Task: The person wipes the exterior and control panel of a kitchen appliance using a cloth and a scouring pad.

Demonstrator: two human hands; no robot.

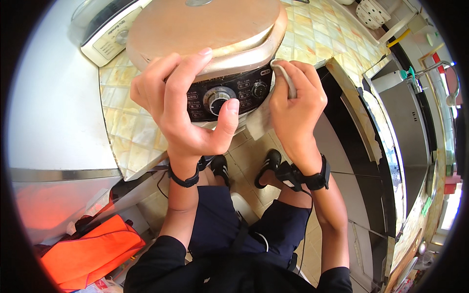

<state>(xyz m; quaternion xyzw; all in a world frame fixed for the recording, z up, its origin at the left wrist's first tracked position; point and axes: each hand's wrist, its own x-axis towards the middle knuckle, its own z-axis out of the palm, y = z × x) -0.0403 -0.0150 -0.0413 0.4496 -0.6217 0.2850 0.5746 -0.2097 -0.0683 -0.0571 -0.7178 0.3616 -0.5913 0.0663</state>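
Observation:
An electric baking pan (pixel 209 29) with a copper-coloured lid stands on the tiled counter in front of me. Its black control panel (pixel 253 99) carries a silver-rimmed knob (pixel 218 100). My left hand (pixel 183 106) has its fingers spread over the panel's left part, fingertips at the lid's front rim and thumb beside the knob; it holds nothing. Pinched in my right hand (pixel 298 95) is a greyish-white cloth (pixel 258 122), at the panel's right end. Part of the cloth hangs below the panel, and the rest is hidden in the fingers.
A white Joyoung appliance (pixel 111 38) stands at the back left, near a white surface. To the right, the tiled counter (pixel 344 73) runs to a sink (pixel 406 124) with a faucet (pixel 432 69). Dotted bowls (pixel 372 14) sit at the upper right. An orange cloth item (pixel 91 252) lies at the lower left.

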